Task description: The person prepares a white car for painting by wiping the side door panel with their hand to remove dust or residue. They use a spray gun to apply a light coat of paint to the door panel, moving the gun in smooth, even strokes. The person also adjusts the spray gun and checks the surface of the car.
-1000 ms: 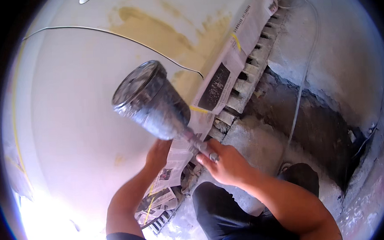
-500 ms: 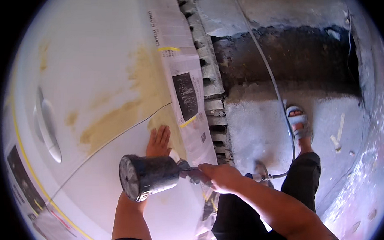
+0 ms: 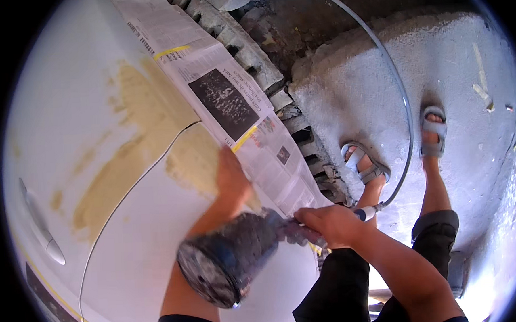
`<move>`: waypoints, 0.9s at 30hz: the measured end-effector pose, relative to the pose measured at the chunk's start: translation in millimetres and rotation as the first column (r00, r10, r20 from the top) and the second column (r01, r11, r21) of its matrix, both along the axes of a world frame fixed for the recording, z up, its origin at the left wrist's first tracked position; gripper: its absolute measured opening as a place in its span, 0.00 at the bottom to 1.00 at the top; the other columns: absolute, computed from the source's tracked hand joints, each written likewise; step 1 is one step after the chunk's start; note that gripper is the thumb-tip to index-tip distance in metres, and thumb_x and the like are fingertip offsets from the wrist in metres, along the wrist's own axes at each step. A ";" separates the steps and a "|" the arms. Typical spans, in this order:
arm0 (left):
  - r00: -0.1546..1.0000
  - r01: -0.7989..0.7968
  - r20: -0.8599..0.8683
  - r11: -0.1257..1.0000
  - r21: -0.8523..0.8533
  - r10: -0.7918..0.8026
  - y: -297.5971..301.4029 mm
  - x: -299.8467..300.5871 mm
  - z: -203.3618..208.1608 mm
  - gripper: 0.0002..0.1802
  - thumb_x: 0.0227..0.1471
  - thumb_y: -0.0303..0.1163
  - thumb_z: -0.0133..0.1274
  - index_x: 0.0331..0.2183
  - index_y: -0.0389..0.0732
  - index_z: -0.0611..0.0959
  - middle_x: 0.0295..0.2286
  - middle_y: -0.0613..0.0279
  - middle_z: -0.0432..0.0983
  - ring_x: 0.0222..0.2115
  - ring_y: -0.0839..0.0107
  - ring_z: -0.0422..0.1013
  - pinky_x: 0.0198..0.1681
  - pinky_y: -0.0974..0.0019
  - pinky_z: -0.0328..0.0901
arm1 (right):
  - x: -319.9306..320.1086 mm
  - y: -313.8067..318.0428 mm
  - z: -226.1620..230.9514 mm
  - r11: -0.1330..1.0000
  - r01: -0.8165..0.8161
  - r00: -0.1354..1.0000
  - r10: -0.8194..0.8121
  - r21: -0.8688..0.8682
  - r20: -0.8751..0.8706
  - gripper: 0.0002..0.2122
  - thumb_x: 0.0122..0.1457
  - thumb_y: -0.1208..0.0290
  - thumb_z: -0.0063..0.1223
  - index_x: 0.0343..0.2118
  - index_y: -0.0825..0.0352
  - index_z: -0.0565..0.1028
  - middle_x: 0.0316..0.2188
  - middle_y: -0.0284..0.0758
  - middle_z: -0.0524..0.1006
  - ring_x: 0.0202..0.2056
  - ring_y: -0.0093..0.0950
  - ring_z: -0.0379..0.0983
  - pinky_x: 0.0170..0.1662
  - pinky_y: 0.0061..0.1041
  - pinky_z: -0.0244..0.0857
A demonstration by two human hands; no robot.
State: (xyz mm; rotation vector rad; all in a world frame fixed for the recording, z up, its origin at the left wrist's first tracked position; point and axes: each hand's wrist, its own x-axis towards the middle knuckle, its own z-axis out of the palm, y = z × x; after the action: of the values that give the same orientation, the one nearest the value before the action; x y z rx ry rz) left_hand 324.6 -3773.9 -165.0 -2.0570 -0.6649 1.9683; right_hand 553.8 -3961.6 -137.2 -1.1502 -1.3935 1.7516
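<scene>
A paint spray gun (image 3: pixel 298 231) with a big, stained dark cup (image 3: pixel 228 260) is in my right hand (image 3: pixel 330 224), whose fingers wrap round its handle. The cup hangs over my left forearm and hides part of it. My left hand (image 3: pixel 231 176), blurred, lies stretched out against the white car panel (image 3: pixel 157 223), beside the masking newspaper (image 3: pixel 232 99). Nothing shows in it. Tan, sanded-looking patches (image 3: pixel 164 122) spread over the panel on both sides of a curved seam. A grey hose (image 3: pixel 402 97) runs from the gun's connector.
The car's door handle (image 3: pixel 45 233) is at the left. Yellow tape (image 3: pixel 171 52) crosses the newspaper. A broken concrete edge (image 3: pixel 235 44) runs beside the panel, with a dark pit (image 3: pixel 309 20) beyond. My sandalled feet (image 3: pixel 366 161) stand on rough concrete (image 3: pixel 370 93), where the hose loops.
The view has turned and shifted. My left hand has slid along the panel to the newspaper's edge. The spray gun has tilted, its cup now lower over my left forearm. Both feet now show.
</scene>
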 end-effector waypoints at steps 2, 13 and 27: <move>0.994 -0.095 0.047 0.984 -0.150 0.103 -48.0 -21.7 6.6 0.55 0.48 0.59 0.51 0.61 0.27 0.51 0.63 0.43 0.44 0.65 0.51 0.39 0.67 0.55 0.29 | -0.7 -20.2 0.4 0.996 -0.054 0.999 0.054 0.068 0.006 0.20 0.52 0.68 0.54 0.49 0.61 0.67 0.46 0.36 0.75 0.37 0.38 0.77 0.35 0.38 0.71; 0.997 0.075 0.025 0.995 0.071 -0.077 74.2 17.8 6.7 0.48 0.55 0.57 0.42 0.61 0.28 0.53 0.63 0.44 0.44 0.66 0.55 0.36 0.67 0.56 0.29 | 13.5 -46.3 -1.7 0.991 0.038 0.999 -0.038 0.127 -0.003 0.24 0.48 0.69 0.57 0.50 0.63 0.66 0.47 0.35 0.74 0.39 0.37 0.76 0.38 0.35 0.72; 0.993 0.116 0.023 0.992 0.050 -0.117 121.0 23.6 13.4 0.49 0.55 0.61 0.39 0.62 0.30 0.52 0.64 0.46 0.43 0.66 0.56 0.36 0.67 0.54 0.27 | 26.4 -48.4 -6.0 0.995 0.034 0.999 -0.031 0.091 -0.034 0.22 0.48 0.69 0.56 0.47 0.62 0.66 0.44 0.34 0.75 0.40 0.36 0.76 0.38 0.35 0.71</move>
State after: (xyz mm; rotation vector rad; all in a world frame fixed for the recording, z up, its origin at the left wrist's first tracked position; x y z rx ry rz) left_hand 348.2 -3652.9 -151.6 -2.0467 -0.5771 1.8471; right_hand 580.3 -4010.0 -143.2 -1.0843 -1.4133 1.6593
